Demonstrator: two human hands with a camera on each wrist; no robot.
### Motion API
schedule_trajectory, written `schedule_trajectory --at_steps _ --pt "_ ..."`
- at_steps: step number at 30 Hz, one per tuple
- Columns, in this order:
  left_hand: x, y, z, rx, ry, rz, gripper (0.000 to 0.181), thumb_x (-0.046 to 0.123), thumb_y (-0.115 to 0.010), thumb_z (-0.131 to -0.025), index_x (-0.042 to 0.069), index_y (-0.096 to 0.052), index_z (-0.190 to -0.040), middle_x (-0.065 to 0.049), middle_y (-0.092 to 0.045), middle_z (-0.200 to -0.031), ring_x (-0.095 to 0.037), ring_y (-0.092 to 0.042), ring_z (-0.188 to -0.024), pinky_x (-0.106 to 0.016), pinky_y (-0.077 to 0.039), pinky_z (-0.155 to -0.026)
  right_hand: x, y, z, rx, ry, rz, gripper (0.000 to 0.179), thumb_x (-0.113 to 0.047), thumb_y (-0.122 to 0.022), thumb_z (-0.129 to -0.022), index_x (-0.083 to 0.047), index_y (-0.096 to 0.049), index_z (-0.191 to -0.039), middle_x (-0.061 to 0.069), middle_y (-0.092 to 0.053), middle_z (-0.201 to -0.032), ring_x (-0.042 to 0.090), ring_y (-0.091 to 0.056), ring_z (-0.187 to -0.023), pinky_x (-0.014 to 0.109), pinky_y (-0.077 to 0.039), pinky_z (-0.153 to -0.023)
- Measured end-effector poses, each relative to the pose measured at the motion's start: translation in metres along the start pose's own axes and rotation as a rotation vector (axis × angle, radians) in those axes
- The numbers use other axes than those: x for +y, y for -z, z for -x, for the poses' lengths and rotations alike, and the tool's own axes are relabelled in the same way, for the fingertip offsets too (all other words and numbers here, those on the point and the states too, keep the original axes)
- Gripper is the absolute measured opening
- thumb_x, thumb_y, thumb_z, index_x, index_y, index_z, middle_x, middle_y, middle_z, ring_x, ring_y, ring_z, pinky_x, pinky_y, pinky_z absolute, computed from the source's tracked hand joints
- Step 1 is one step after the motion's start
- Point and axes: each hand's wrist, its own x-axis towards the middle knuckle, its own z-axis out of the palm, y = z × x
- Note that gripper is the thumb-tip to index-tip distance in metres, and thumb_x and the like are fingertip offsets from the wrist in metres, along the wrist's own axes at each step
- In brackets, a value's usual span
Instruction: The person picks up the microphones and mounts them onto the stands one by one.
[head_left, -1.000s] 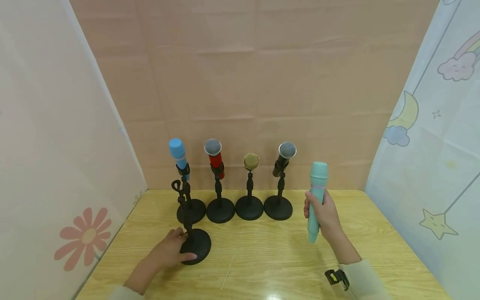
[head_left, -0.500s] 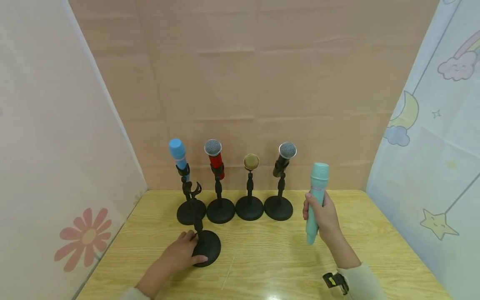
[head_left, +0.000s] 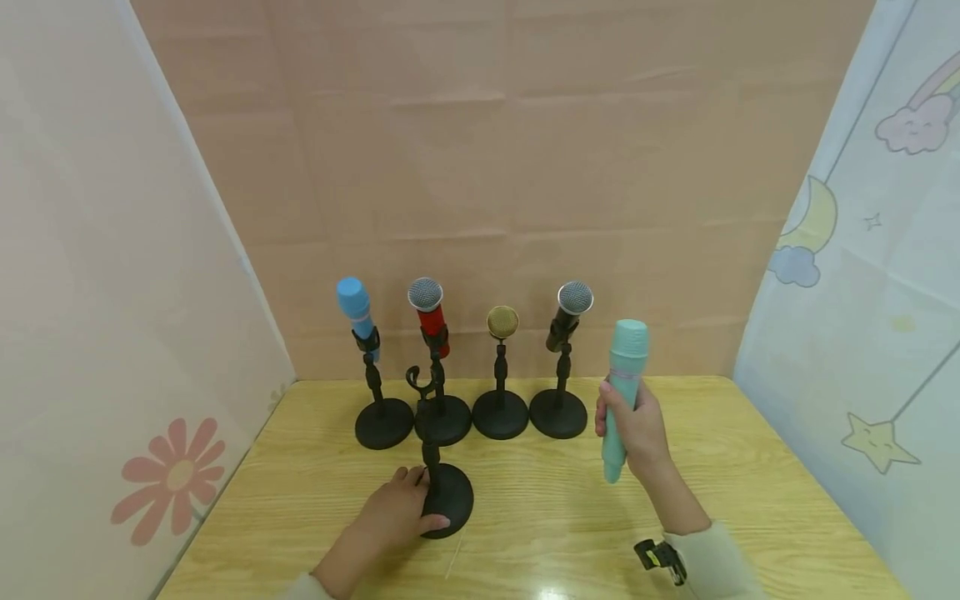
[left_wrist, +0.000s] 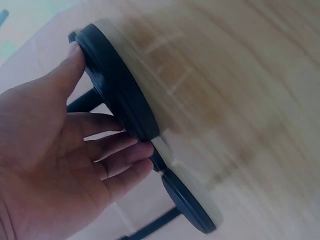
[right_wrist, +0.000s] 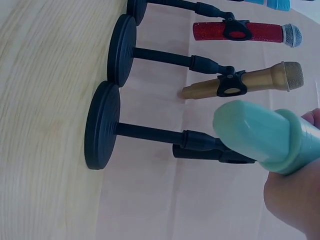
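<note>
My left hand (head_left: 393, 510) grips the round base of a black microphone stand (head_left: 453, 500) at the front of the table. Its thumb lies at the near edge of the base and the fingers at the far edge, as the left wrist view shows around the base (left_wrist: 120, 82). The curved clip on top of this stand holds nothing. In my right hand (head_left: 639, 427) is a mint-green microphone (head_left: 627, 354), head up, gripped by its handle above the table. The tail end of that microphone (right_wrist: 250, 131) faces the camera in the right wrist view.
A row of black stands at the back bears a blue microphone (head_left: 355, 300), a red microphone (head_left: 431, 321), a gold microphone (head_left: 502, 322) and a black microphone (head_left: 564, 325). The wooden table (head_left: 555, 508) meets a tan backdrop (head_left: 480, 192) and printed side walls.
My left hand has moved the stand to the right along the front of the row, its clip passing from the blue microphone's stand to the red one's. My right hand shifted slightly left with the mint-green microphone.
</note>
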Motion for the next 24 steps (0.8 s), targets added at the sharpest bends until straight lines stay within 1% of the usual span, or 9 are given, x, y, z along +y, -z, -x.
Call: schedule_trajectory --at_steps 6,9,12,16,20,24 --pt "0.016 -0.003 -0.004 -0.007 0.007 -0.012 0.082 0.061 -0.066 -0.089 -0.003 -0.059 -0.139 -0.021 -0.059 -0.14 -0.041 -0.056 -0.127 -0.052 -0.053 -0.095 -0.002 -0.008 0.0 0.003 0.045 -0.013 0.008 -0.015 -0.061 -0.103 -0.011 -0.054 -0.1 0.002 -0.059 -0.065 0.015 -0.058 -0.049 0.032 -0.053 -0.049" --pt "0.023 -0.003 -0.006 -0.016 0.005 -0.029 0.083 0.062 -0.065 -0.089 -0.002 -0.058 -0.14 -0.02 -0.059 -0.14 -0.04 -0.056 -0.127 -0.052 -0.054 -0.095 -0.004 -0.011 0.0 -0.002 0.055 -0.018 0.01 -0.014 -0.061 -0.102 -0.008 -0.054 -0.1 0.002 -0.059 -0.065 0.015 -0.058 -0.049 0.032 -0.053 -0.049" --pt "0.03 -0.002 -0.008 -0.024 -0.009 -0.056 0.085 0.064 -0.065 -0.088 -0.003 -0.058 -0.14 -0.02 -0.06 -0.14 -0.04 -0.057 -0.126 -0.05 -0.054 -0.095 -0.005 -0.015 0.0 0.004 0.054 -0.024 0.012 -0.014 -0.062 -0.101 -0.005 -0.054 -0.1 0.002 -0.06 -0.065 0.015 -0.058 -0.049 0.032 -0.053 -0.049" --pt "0.04 -0.001 -0.009 -0.033 -0.03 -0.078 0.086 0.065 -0.065 -0.088 -0.003 -0.058 -0.14 -0.02 -0.06 -0.139 -0.04 -0.057 -0.127 -0.049 -0.055 -0.095 -0.008 -0.019 0.002 0.01 0.062 -0.028 0.011 -0.013 -0.062 -0.101 -0.007 -0.054 -0.1 0.001 -0.06 -0.066 0.014 -0.059 -0.051 0.031 -0.054 -0.051" --pt "0.05 -0.002 -0.011 -0.035 -0.04 -0.101 0.086 0.067 -0.064 -0.087 -0.002 -0.059 -0.139 -0.018 -0.061 -0.138 -0.037 -0.058 -0.126 -0.046 -0.056 -0.094 -0.011 -0.025 0.002 0.004 0.098 -0.03 0.009 -0.012 -0.062 -0.101 -0.008 -0.055 -0.102 0.001 -0.06 -0.068 0.014 -0.061 -0.053 0.031 -0.056 -0.053" --pt "0.059 -0.006 -0.016 -0.058 -0.035 -0.12 0.088 0.07 -0.06 -0.087 0.0 -0.058 -0.141 -0.016 -0.06 -0.139 -0.033 -0.056 -0.127 -0.044 -0.056 -0.093 -0.016 -0.034 0.001 0.006 0.146 -0.029 0.008 -0.01 -0.063 -0.1 -0.008 -0.055 -0.103 0.002 -0.06 -0.07 0.014 -0.062 -0.055 0.032 -0.057 -0.056"
